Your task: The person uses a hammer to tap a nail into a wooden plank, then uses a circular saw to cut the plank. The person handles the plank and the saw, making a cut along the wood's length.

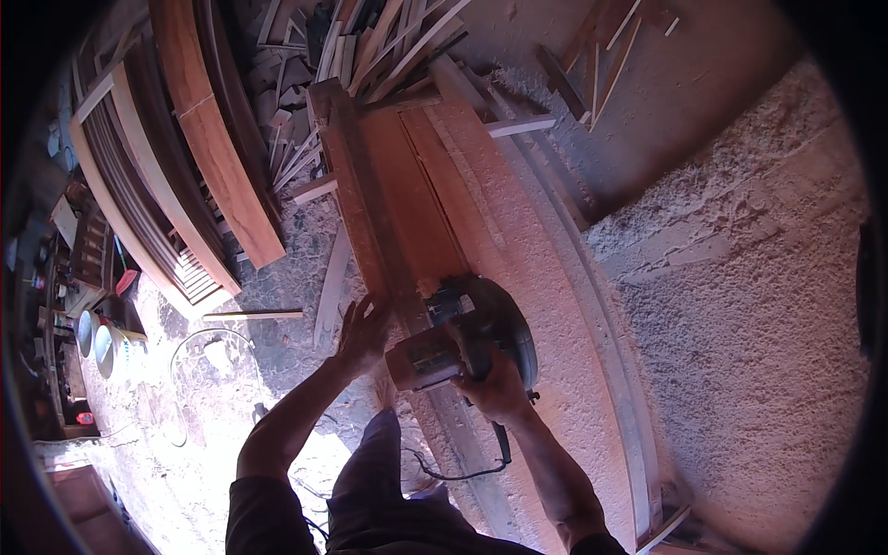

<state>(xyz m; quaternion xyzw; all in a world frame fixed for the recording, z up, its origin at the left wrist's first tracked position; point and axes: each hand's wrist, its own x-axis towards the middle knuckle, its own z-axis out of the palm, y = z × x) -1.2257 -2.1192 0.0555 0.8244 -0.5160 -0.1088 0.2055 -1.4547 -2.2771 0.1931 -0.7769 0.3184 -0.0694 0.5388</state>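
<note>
My right hand (497,387) is wrapped around the rear handle of a dark circular saw (435,356), which sits on a long reddish-brown wooden board (388,157). A narrow dark line, like a cut or groove, runs along the board away from the saw. My left hand (363,331) is open, fingers spread, at the board's left edge beside a long straight wooden strip (356,199). Its fingertips seem to touch the wood. The saw's black cord (462,476) loops back toward me. The blade is hidden under the saw.
Pale sawdust (740,342) lies thick on the right. Long wooden planks (213,129) lean at the upper left, and scrap sticks (388,46) pile up beyond the board. Two buckets (106,342) stand at the far left on a brightly lit floor. A wooden crosspiece (523,125) juts out beneath the board.
</note>
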